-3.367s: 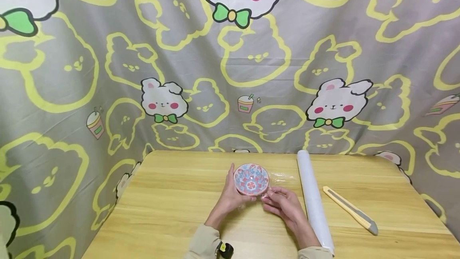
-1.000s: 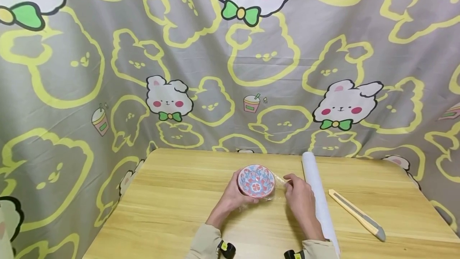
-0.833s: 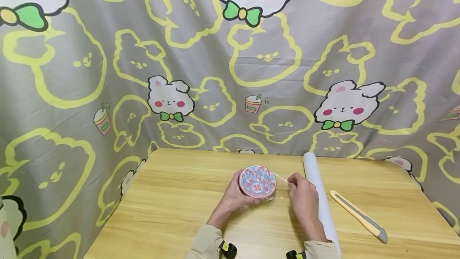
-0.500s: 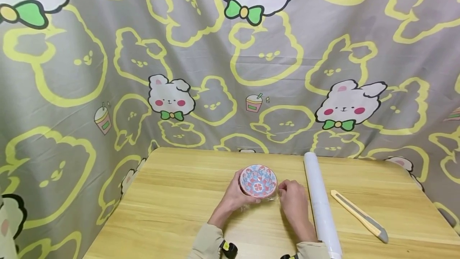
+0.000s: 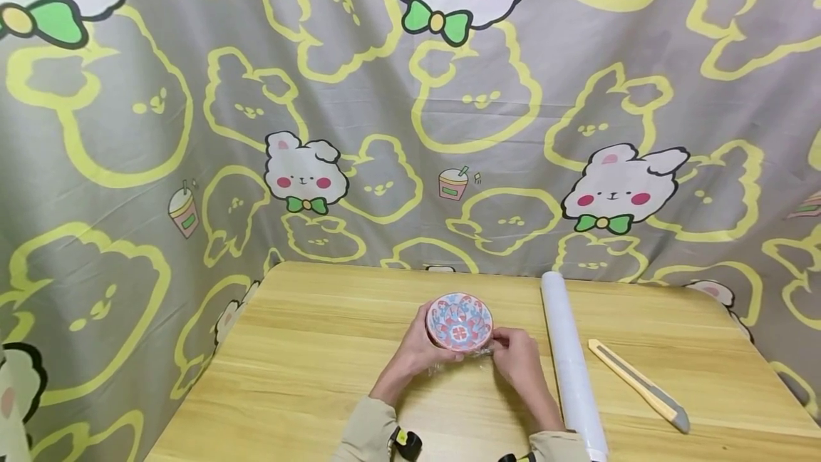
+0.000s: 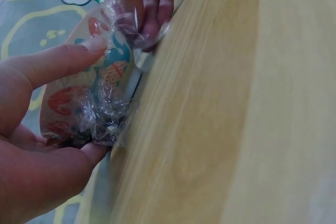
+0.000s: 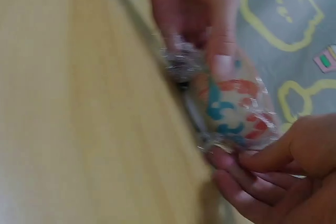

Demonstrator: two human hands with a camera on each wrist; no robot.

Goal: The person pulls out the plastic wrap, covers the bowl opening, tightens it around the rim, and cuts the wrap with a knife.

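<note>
A small bowl (image 5: 460, 321) with a red, blue and white pattern is tipped toward the head camera above the wooden table. My left hand (image 5: 415, 345) grips its left side, thumb on the outer wall and fingers beneath. Clear plastic wrap (image 6: 109, 116) covers the outside of the bowl and bunches into crumples near its underside. At the bowl's lower right, my right hand (image 5: 518, 361) pinches the loose edge of the wrap between thumb and fingers, as the right wrist view shows up close.
A long white roll of plastic wrap (image 5: 571, 362) lies just right of my right hand. Beyond it is a yellow and grey utility knife (image 5: 638, 385). A patterned curtain (image 5: 359, 113) hangs behind the table (image 5: 308, 348).
My right hand had drawn a strip of wrap out to the right; it has since come back left against the bowl's lower right side. The left hand keeps its hold.
</note>
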